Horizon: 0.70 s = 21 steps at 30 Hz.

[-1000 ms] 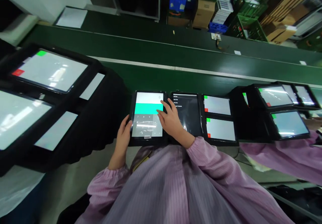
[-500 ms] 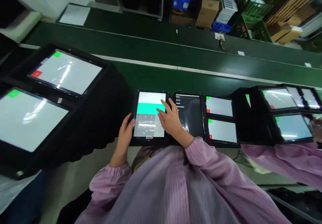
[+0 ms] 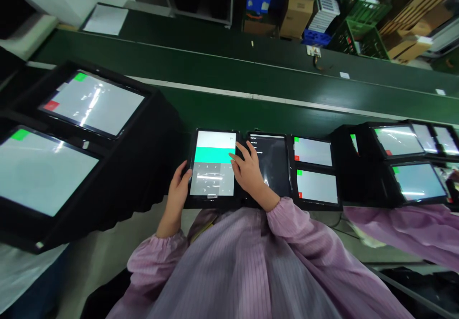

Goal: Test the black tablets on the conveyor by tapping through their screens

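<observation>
A tablet (image 3: 208, 187) shows a calculator-like keypad with a green band across its middle. My left hand (image 3: 178, 187) grips its left edge, with the thumb on the front frame. Over the tablet's right edge hovers my right hand (image 3: 249, 171), fingers spread, the index fingertip by the right end of the green band. I cannot tell whether that fingertip touches the glass. Beside it stands a second tablet (image 3: 274, 170) with a dark screen and a white text list, partly covered by my right hand.
To the right, two smaller screens (image 3: 313, 151) show white with green and red corners. Larger lit tablets (image 3: 103, 104) rest on black stands at left, and more screens (image 3: 418, 180) stand far right near a pink sleeve (image 3: 409, 228). Behind runs a green bench (image 3: 215, 63); crates (image 3: 366, 37) are beyond.
My right hand has shifted right, off the green band towards the tablet's right edge, covering more of the dark screen's list. My left hand stays where it was.
</observation>
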Tool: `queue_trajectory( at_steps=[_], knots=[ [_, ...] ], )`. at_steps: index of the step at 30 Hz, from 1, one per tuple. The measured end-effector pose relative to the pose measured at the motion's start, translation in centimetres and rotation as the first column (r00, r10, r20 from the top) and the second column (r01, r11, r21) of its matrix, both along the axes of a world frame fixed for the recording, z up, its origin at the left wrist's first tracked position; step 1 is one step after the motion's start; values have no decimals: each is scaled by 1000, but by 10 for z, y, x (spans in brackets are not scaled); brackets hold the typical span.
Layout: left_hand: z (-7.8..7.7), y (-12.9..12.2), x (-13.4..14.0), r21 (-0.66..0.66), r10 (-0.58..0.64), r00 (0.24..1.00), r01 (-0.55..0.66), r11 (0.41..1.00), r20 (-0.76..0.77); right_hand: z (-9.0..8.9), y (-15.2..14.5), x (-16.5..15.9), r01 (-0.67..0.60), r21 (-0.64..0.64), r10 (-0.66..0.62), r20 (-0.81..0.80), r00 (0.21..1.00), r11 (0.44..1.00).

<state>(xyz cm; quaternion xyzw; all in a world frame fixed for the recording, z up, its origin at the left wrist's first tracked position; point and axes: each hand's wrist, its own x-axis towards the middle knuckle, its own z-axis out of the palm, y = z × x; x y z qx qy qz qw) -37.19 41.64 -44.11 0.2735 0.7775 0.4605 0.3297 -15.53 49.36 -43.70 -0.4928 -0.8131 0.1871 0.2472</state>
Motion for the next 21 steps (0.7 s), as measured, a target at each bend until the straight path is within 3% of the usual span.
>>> queue_trajectory(
  at_steps=[7, 14, 21],
  knots=[
    [4, 1, 0, -36, 11, 1000, -10, 999, 11, 4, -4, -14, -95, -20, 96, 77, 992, 995],
    [2, 3, 0, -2, 16, 999, -15, 1000, 37, 5, -3, -7, 3, -27, -2, 33, 999, 1000],
    [1, 14, -7, 42, -22, 999, 20, 999, 46, 11, -18, -25, -266, -38, 267, 34, 963, 963]
  ],
)
